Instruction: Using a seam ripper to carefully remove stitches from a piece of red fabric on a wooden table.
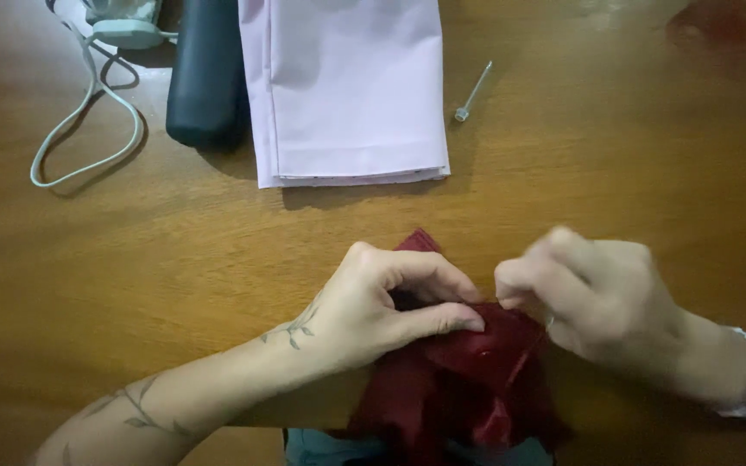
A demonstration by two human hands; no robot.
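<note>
bare table (pixel 606 173) lies open rightward; folded pink cloth (pixel 347 86), dark case (pixel 207 73) and cord (pixel 88 129) crowd the far left.

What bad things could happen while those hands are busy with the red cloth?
The right hand pinches close to the left hand's fingertips on the bunched dark red cloth; if it holds a needle, which blur hides, a finger could get pricked. The cloth hangs over the wooden table's near edge and might slip off.

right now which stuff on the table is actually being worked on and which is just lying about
In use:
- dark red fabric, pinched by left hand and right hand

Lying about:
- folded pink cloth
- dark case
- white cable
- metal pin
</note>
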